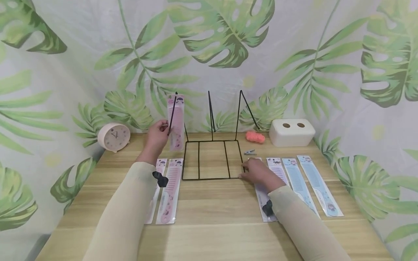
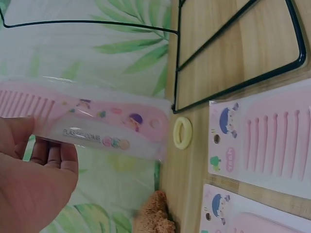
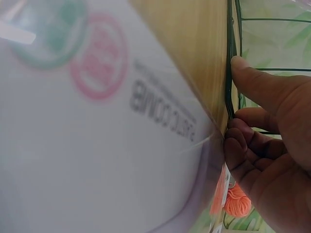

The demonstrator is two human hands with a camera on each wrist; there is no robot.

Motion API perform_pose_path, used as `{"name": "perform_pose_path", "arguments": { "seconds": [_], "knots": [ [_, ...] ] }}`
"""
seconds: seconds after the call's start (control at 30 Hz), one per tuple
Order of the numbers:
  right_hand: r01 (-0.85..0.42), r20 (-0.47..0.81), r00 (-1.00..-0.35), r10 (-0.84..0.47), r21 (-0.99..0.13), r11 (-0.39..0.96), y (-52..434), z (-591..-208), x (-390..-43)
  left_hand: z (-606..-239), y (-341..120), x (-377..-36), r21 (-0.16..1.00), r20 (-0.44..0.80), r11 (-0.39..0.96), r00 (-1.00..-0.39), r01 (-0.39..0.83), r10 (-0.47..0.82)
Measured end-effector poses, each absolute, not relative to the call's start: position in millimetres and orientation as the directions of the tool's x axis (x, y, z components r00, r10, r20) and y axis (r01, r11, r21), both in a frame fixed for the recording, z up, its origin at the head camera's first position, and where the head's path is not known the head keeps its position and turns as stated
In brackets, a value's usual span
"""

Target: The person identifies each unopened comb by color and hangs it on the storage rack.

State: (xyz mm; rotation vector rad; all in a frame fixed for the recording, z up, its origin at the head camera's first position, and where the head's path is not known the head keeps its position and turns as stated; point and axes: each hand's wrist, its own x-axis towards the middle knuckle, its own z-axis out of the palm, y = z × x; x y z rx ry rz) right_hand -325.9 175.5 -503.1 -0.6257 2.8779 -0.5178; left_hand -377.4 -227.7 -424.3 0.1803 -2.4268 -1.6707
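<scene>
My left hand (image 1: 161,127) holds a packaged pink comb (image 1: 176,121) upright beside the left post of a black wire rack (image 1: 212,159). In the left wrist view the fingers (image 2: 53,153) pinch the clear pack of the pink comb (image 2: 97,124), with the wire rack (image 2: 233,58) beyond it. My right hand (image 1: 245,171) grips the rack's front right corner. In the right wrist view its thumb and curled fingers (image 3: 243,131) close on the wire rack (image 3: 228,73), and a pale comb pack (image 3: 97,136) lies under the wrist.
Two pink comb packs (image 1: 169,188) lie left of the rack; a pale pack (image 1: 271,188) and two blue ones (image 1: 298,181) lie right. At the back stand a pink clock (image 1: 113,136), an orange ball (image 1: 255,137), a small clip (image 1: 249,152) and a white box (image 1: 291,132). A yellow ring (image 2: 182,132) lies near the rack.
</scene>
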Motion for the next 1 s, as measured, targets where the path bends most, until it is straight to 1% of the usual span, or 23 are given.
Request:
{"name": "perform_pose_path", "arguments": {
  "seconds": [0.07, 0.17, 0.3, 0.53, 0.73, 0.93, 1.0],
  "knots": [
    [-0.374, -0.074, -0.901, -0.427, -0.364, 0.853, 176, -503, -326, -427, -227, -380, 0.934, 0.092, 0.358, -0.976, 0.016, -0.197],
    [-0.374, -0.071, -0.902, -0.425, -0.362, 0.854, 176, -504, -327, -431, -227, -381, 0.909, 0.1, 0.416, -0.979, 0.017, -0.179],
    [-0.383, -0.064, -0.9, -0.431, -0.357, 0.852, 175, -506, -327, -437, -226, -380, 0.887, 0.109, 0.46, -0.983, 0.029, -0.148],
    [-0.346, -0.085, -0.913, -0.4, -0.36, 0.866, 175, -505, -328, -443, -224, -385, 0.884, 0.11, 0.467, -0.983, 0.028, -0.149],
    [-0.365, -0.076, -0.906, -0.416, -0.357, 0.86, 175, -505, -326, -444, -226, -386, 0.871, 0.081, 0.492, -0.984, -0.006, -0.156],
    [-0.358, -0.078, -0.909, -0.41, -0.36, 0.862, 176, -506, -326, -445, -229, -384, 0.887, 0.055, 0.462, -0.986, -0.024, -0.155],
    [-0.356, -0.08, -0.909, -0.409, -0.359, 0.863, 176, -506, -327, -446, -234, -381, 0.88, 0.055, 0.475, -0.988, -0.021, -0.146]
  ]
}}
